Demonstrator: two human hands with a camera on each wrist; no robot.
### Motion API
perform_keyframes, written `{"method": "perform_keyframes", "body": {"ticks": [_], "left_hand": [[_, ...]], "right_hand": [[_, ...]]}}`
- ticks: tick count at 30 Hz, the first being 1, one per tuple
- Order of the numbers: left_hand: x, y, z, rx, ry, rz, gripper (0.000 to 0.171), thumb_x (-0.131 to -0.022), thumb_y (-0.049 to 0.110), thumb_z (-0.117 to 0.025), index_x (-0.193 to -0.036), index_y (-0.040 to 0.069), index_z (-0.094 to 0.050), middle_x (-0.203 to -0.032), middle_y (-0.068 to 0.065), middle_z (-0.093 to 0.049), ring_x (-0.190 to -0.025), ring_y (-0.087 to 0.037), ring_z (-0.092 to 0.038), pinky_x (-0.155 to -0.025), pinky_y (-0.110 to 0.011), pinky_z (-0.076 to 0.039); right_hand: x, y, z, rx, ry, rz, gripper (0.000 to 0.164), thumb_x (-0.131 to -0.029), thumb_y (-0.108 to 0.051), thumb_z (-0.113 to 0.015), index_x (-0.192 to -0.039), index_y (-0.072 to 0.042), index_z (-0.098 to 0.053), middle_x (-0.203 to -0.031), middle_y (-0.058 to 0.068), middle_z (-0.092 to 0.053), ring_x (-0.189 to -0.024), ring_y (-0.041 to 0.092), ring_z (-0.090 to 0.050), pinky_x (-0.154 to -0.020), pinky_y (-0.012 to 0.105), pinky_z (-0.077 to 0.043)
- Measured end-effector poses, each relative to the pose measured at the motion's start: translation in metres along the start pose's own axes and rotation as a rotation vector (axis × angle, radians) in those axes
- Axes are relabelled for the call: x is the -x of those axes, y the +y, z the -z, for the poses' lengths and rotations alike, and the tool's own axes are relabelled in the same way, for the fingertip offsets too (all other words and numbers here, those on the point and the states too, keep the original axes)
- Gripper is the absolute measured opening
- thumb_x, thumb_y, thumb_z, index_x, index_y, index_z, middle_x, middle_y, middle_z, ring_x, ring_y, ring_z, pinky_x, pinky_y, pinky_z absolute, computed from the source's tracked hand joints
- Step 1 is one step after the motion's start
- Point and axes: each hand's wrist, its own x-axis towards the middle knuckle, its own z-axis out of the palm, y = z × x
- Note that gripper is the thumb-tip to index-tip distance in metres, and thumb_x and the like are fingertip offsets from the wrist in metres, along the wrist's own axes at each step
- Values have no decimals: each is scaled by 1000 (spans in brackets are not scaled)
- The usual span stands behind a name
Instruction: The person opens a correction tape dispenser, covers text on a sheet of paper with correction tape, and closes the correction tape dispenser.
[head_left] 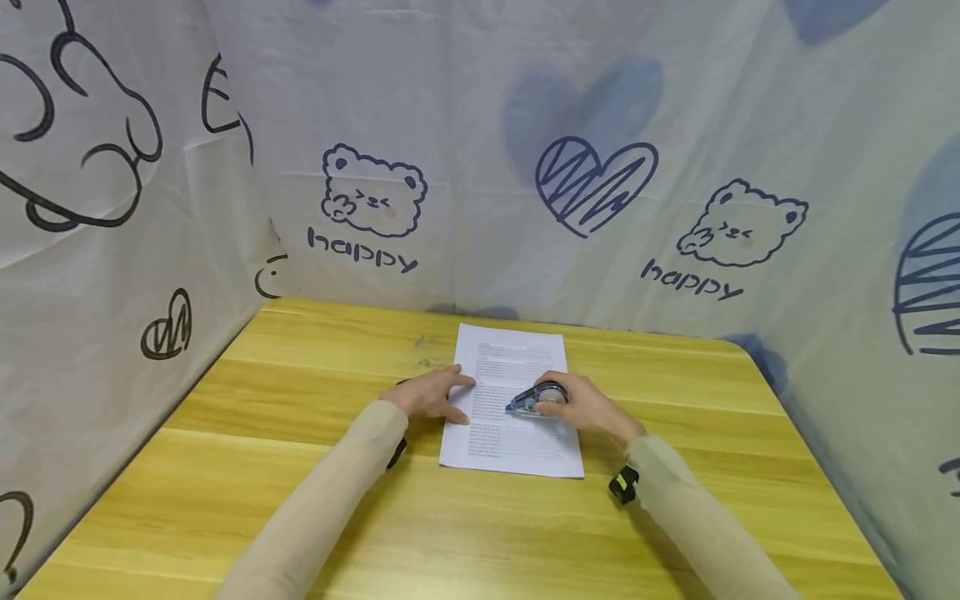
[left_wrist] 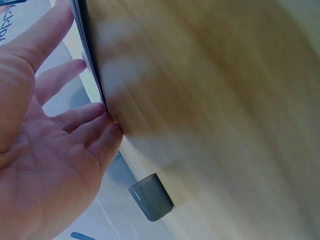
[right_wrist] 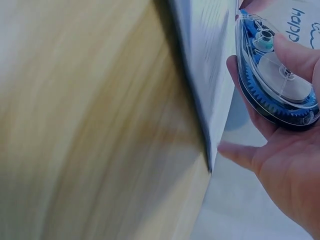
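A printed sheet of paper [head_left: 491,450], seemingly part of a thin stack, lies on the wooden table in the head view. My right hand [head_left: 588,404] grips a clear and blue correction tape dispenser [head_left: 531,398], its narrow tip right at the printed lines near the middle. Through its clear case, the right wrist view shows a blue toothed wheel and a white reel [right_wrist: 282,77], with my thumb across the side. My left hand [head_left: 427,393] rests at the paper's left edge, fingers spread and thumb on the margin. In the left wrist view its fingertips touch the edge.
A small dark grey object [left_wrist: 151,197] stands on the table beyond my left hand, mostly hidden in the head view. The wooden table [head_left: 465,533] meets a white printed curtain [head_left: 480,250] at the back and sides. Each wrist wears a dark camera.
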Motion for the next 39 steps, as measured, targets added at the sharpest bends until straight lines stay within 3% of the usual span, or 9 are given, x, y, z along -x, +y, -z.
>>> {"method": "perform_keyframes", "body": {"ticks": [5,13,23,27,39], "left_hand": [[0,1,0,-7,-4,11,67,-85,33,-76,-146,23,-49,-164,-13,-17,-150,-35,-19,-121,-51,-22],[1,4,2,-64,-57,34,95,-70,50,-85,-150,27,-40,-165,-12,-12,-151,-33,-16,-119,-55,-23],[3,5,2,-52,-66,37,93,-70,49,-85,-149,28,-41,-166,-10,-9,-152,-30,-13,-118,-57,-24],[2,2,0,-46,-70,33,92,-71,49,-85,-149,28,-41,-166,-10,-8,-153,-30,-11,-118,-57,-24],[1,1,0,-55,-75,36,94,-72,49,-85,-151,27,-39,-166,-11,-7,-153,-29,-9,-119,-56,-23]], "right_hand": [[-4,-11,-4,-3,-23,54,28,-92,-29,-70,-118,-20,-63,-110,3,-67,-94,16,-59,-85,37,-49],[-7,-26,-9,23,-34,114,25,-92,-26,-70,-115,-19,-64,-108,3,-67,-95,16,-60,-86,38,-50],[-12,-43,-15,127,-55,221,22,-92,-19,-70,-112,-14,-64,-104,1,-69,-96,19,-62,-89,39,-49],[-11,-48,-19,146,-55,225,21,-92,-16,-69,-112,-11,-63,-104,3,-68,-97,24,-63,-89,41,-49],[-10,-50,-19,136,-40,192,22,-91,-18,-70,-112,-14,-64,-104,1,-69,-97,18,-62,-89,41,-50]]}}
